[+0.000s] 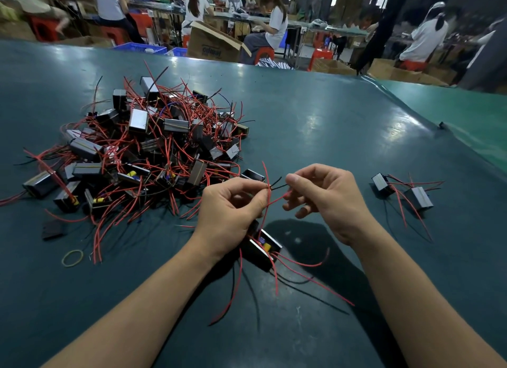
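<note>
A small black box unit [262,251] with red and black wires lies on the dark green table [315,126], just below my hands. My left hand [233,205] pinches red and black wires [270,186] rising from that unit. My right hand [326,195] pinches the end of a red wire [279,197] between thumb and forefinger, close to the left hand's fingertips. More wires trail from the unit toward me.
A big heap of similar black box units with red wires [142,145] covers the table's left. Two separate units [400,192] lie to the right. A rubber band [72,258] and a black cap [53,229] lie at left. People sit at benches beyond the table.
</note>
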{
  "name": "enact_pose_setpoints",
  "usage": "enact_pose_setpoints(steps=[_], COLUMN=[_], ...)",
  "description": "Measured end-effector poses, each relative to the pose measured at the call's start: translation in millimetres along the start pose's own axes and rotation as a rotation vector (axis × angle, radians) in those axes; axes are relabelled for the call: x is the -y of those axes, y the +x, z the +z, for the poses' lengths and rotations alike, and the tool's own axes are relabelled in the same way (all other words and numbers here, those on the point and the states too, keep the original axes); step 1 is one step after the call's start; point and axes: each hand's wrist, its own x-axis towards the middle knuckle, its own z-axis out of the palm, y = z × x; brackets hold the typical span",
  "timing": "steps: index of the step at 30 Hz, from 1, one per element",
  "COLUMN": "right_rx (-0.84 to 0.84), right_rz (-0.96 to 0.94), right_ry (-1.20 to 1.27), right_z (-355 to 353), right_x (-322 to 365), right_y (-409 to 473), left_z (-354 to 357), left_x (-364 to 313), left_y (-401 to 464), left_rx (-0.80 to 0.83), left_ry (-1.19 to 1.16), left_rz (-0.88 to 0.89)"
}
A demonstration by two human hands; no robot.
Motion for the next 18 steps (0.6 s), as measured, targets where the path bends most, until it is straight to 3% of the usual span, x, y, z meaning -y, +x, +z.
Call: enact_pose_setpoints(steps=[5, 11, 18], right_rx=[0.025, 0.109, 0.078], right_rz=[0.001, 0.035, -0.003], right_ry=[-0.203, -0.139, -0.215], right_z=[-4, -7, -8], right_x=[1, 8, 4], right_y=[-2, -5, -4], left_z=[-1, -2, -2], left_x=[5, 8, 11], left_y=[1, 3, 3], left_rx=[-0.025, -0.032, -0.058], left_ry=[0.094, 0.107, 0.089], left_rz=[0.075, 0.086, 0.071])
